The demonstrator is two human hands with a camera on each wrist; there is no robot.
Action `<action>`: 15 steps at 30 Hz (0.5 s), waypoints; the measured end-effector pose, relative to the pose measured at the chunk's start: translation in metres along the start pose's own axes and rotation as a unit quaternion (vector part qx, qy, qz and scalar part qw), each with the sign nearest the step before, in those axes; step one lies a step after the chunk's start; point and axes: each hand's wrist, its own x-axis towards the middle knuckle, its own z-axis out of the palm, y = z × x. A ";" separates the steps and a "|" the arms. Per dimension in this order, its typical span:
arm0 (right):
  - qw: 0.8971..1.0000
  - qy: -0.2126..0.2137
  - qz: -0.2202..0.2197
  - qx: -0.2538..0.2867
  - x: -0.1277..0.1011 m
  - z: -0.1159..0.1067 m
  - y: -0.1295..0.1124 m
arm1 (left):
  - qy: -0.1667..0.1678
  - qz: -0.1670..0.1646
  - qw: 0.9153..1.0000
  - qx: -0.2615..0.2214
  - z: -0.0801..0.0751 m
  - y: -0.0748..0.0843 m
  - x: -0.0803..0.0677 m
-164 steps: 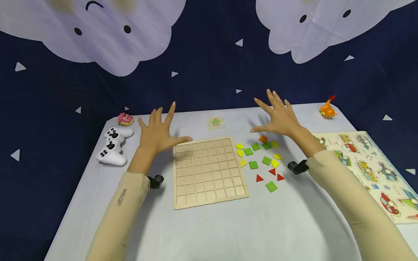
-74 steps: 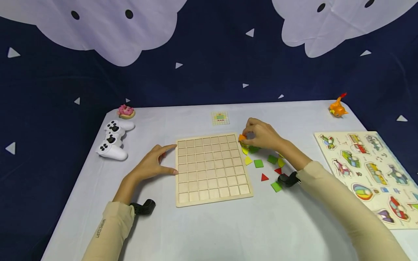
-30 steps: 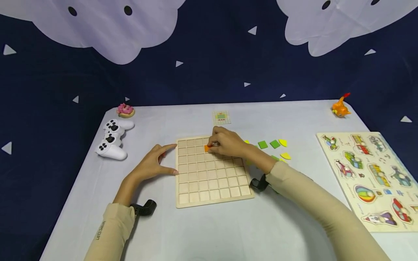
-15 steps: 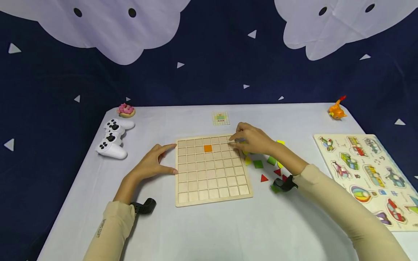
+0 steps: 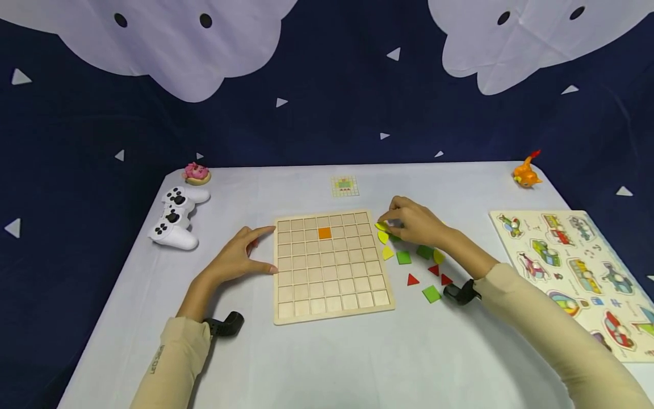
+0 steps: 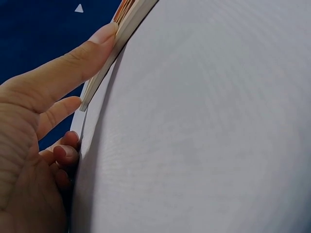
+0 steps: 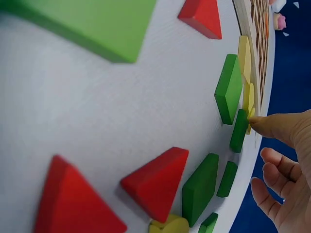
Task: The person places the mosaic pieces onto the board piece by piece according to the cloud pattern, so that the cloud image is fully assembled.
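Observation:
A wooden grid board (image 5: 332, 272) lies mid-table, with an orange square tile (image 5: 324, 233) in its second row from the back. My left hand (image 5: 235, 254) rests at the board's left edge; thumb and index finger are extended and touch it, as the left wrist view also shows. My right hand (image 5: 420, 222) is beyond the right edge, thumb and index finger pinching a yellow rounded tile (image 5: 382, 226) close to the table. Around it lie yellow tiles (image 5: 388, 252), green square tiles (image 5: 403, 257) and red triangle tiles (image 5: 413, 279). The right hand partly covers some tiles.
A small pattern card (image 5: 344, 186) lies behind the board. On the left are a white game controller (image 5: 179, 218) and a pink toy (image 5: 196, 173). An orange toy (image 5: 526, 172) and a picture puzzle board (image 5: 569, 267) are on the right.
Both hands came down from above the table, the left onto the board's edge. The right hand set the orange tile on the grid, let go, and moved right to the yellow tiles.

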 end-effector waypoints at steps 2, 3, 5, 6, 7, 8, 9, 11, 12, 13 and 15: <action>1.000 0.001 0.001 -0.003 0.001 0.001 0.000 | 0.000 0.000 1.000 0.002 0.000 0.000 -0.001; 1.000 0.002 0.002 -0.006 0.002 0.001 0.001 | 0.000 -0.001 1.000 0.002 0.000 0.000 -0.001; 1.000 0.005 0.005 -0.013 0.003 0.002 0.001 | 0.000 -0.002 1.000 -0.001 0.001 0.000 -0.002; 1.000 0.008 0.007 -0.016 0.004 0.002 0.001 | 0.000 -0.002 1.000 -0.003 0.001 0.000 -0.002; 1.000 0.010 0.011 -0.019 0.004 0.003 0.001 | 0.000 -0.002 1.000 -0.004 0.001 0.000 -0.002; 1.000 0.012 0.017 -0.021 0.005 0.003 0.002 | 0.000 -0.003 1.000 -0.006 0.001 0.000 -0.002; 0.999 0.013 0.025 -0.022 0.006 0.003 0.002 | 0.000 -0.005 1.000 -0.009 0.002 0.000 -0.002; 0.999 0.015 0.042 -0.029 0.006 0.004 0.002 | 0.000 -0.005 1.000 -0.012 0.002 -0.001 -0.002; 0.998 0.016 0.051 -0.034 0.007 0.004 0.003 | 0.000 -0.005 1.000 -0.012 0.002 -0.001 -0.002; 0.997 0.016 0.060 -0.039 0.007 0.004 0.003 | 0.000 -0.005 1.000 -0.012 0.002 -0.002 -0.002; 0.996 0.020 0.070 -0.050 0.007 0.002 0.003 | 0.001 -0.005 1.000 -0.012 0.002 -0.002 -0.002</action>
